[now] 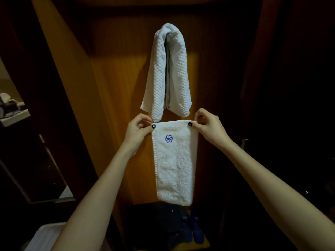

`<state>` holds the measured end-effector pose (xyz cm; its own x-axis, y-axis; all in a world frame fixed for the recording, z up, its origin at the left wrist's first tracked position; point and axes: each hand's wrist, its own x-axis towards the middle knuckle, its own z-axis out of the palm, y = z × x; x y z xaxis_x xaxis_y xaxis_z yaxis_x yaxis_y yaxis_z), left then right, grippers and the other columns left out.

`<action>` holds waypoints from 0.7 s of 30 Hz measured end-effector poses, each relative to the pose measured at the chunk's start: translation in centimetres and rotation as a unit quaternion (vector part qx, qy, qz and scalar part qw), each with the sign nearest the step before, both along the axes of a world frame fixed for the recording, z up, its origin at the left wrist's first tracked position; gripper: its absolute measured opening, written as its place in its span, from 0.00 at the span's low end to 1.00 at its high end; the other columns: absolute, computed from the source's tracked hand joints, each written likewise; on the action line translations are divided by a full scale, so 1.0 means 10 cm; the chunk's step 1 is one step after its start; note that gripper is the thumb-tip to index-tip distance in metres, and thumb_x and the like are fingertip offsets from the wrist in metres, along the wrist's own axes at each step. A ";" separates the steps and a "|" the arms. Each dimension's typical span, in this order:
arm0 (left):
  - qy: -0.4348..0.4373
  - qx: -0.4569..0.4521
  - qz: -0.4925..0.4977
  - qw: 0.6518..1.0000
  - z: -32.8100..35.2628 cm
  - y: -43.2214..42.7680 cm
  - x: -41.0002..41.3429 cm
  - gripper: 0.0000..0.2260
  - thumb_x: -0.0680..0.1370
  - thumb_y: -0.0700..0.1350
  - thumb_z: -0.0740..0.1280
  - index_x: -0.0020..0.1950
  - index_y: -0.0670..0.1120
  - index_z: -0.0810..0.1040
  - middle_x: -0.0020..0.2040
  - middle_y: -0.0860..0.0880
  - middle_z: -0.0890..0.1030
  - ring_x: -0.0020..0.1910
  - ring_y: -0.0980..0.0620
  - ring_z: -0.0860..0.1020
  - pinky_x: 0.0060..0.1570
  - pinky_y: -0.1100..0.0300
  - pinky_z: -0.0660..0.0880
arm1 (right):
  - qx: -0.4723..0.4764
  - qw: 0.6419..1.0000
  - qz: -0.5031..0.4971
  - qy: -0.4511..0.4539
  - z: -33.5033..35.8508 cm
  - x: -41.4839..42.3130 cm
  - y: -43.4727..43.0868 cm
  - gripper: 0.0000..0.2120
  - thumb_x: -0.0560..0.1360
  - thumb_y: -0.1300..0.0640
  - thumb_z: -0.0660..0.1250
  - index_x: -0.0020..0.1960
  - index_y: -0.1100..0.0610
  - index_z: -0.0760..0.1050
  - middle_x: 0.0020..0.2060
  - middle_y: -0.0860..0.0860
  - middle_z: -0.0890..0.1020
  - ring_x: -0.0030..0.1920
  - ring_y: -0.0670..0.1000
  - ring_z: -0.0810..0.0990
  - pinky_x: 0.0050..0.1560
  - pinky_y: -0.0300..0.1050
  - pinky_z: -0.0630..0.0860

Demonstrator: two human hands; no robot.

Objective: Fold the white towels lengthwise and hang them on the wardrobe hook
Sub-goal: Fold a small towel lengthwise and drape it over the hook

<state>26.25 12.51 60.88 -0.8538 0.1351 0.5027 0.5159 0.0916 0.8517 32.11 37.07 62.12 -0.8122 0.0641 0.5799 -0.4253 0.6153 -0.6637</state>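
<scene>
Your left hand (139, 129) pinches the upper left corner of the folded towel (174, 165) between thumb and fingertips. The towel hangs straight down as a long narrow band, with the blue emblem (168, 138) near the top, in front of the wooden back panel (112, 87) of the wardrobe. Just above its top edge is the waffle towel (159, 73), already draped over the hook, which it hides. Your right hand (208, 127) pinches the upper right corner in the same way.

I judge that the fold is done and the hanging comes next. Lift both corners evenly so the edges remain aligned. Bring the middle of the band over the top of the waffle towel, and let the two halves fall at equal length. Do not release one corner first, or the layers may open.
</scene>
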 end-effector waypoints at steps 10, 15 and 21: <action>0.034 -0.190 0.018 0.981 -0.08 0.14 0.16 0.11 0.75 0.31 0.66 0.46 0.46 0.82 0.48 0.50 0.70 0.46 0.59 0.71 0.43 0.76 0.67 | 0.020 0.998 0.025 -0.053 -0.13 0.09 0.01 0.13 0.75 0.64 0.67 0.55 0.50 0.82 0.48 0.39 0.82 0.46 0.37 0.81 0.45 0.37 0.78; 0.000 -0.262 0.000 0.965 -0.19 0.23 0.24 0.14 0.74 0.30 0.64 0.45 0.45 0.86 0.53 0.50 0.79 0.50 0.56 0.76 0.44 0.72 0.69 | 0.015 0.999 -0.016 -0.050 -0.27 0.15 0.03 0.14 0.74 0.67 0.65 0.53 0.53 0.83 0.44 0.41 0.83 0.45 0.40 0.80 0.46 0.35 0.72; -0.052 -0.225 -0.027 0.973 -0.30 0.35 0.30 0.12 0.76 0.31 0.64 0.51 0.43 0.84 0.48 0.49 0.81 0.43 0.62 0.78 0.39 0.72 0.70 | -0.002 0.998 -0.051 -0.046 -0.38 0.24 0.05 0.13 0.76 0.62 0.67 0.58 0.54 0.81 0.52 0.47 0.84 0.52 0.44 0.80 0.54 0.39 0.75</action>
<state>29.22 16.03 57.91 -0.8829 0.3667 0.2934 0.4429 0.4429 0.7795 34.56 37.60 58.30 -0.8510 0.1505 0.5031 -0.2983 0.6499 -0.6990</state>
